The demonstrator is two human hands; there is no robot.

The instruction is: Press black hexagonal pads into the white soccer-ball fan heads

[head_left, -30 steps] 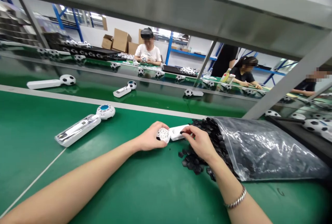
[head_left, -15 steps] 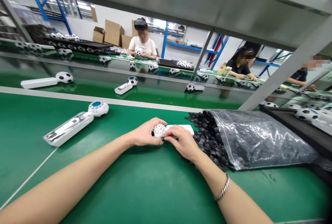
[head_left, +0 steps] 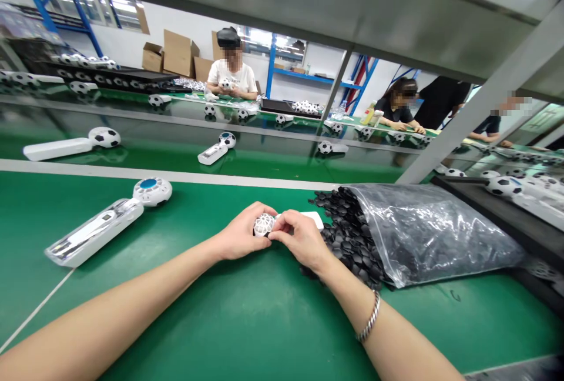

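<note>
1. Holding the ball (head_left: pixel 264 226), my left hand (head_left: pixel 240 233) curves thumb and fingers round its sides, its white lattice (head_left: pixel 265 222) facing up.
2. My right hand (head_left: pixel 304 240) has its tips drawn narrow at the ball's right edge; I cannot tell whether anything sits between them.
3. The handle (head_left: pixel 314 220) shows beyond that hand, pointing towards loose black pieces (head_left: pixel 352 246) at the mouth of a clear bag (head_left: pixel 440 234).
4. I judge the ball light, stiff and rather slick, the lattice its most fragile part; the sides look the best place to hold.
5. The bench (head_left: pixel 229 322) is smooth and green, another toy (head_left: pixel 101 231) lying to my left.
6. Past a pale edge (head_left: pixel 176 176), more toys (head_left: pixel 70 147) lie on a glossy strip (head_left: pixel 273 163); beyond, co-workers (head_left: pixel 242 78) sit near blue shelves (head_left: pixel 317 80) and boxes (head_left: pixel 178 52).
</note>
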